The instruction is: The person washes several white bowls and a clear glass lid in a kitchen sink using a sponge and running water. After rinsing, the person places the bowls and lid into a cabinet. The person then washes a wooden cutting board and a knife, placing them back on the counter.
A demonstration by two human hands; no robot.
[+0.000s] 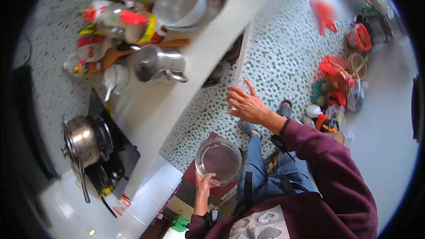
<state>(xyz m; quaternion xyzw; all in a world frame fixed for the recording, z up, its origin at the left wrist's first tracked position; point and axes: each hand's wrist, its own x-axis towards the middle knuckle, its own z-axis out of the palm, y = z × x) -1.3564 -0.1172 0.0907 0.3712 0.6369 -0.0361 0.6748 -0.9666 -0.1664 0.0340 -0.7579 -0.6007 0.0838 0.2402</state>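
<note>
My left hand (203, 187) holds a clear glass bowl (219, 161) by its near rim, thumb over the edge. The bowl is low, left of my legs, and nothing shows inside it. My right hand (247, 104) is at the outer end of an open cabinet door (241, 56), its fingers curled over the pale edge and one digit pointing away. Part of the door is hidden under that hand. Behind the door, dark cookware (219, 73) shows dimly in the cabinet below the counter.
The pale counter (156, 116) bears a lidded steel pot (161, 63), a white plastic basin (181, 5), bottles (119, 23) and a wooden spatula (114, 56). A saucepan (83, 141) stands on the gas stove (123, 149). Baskets and red bags (333, 64) line the floor at right.
</note>
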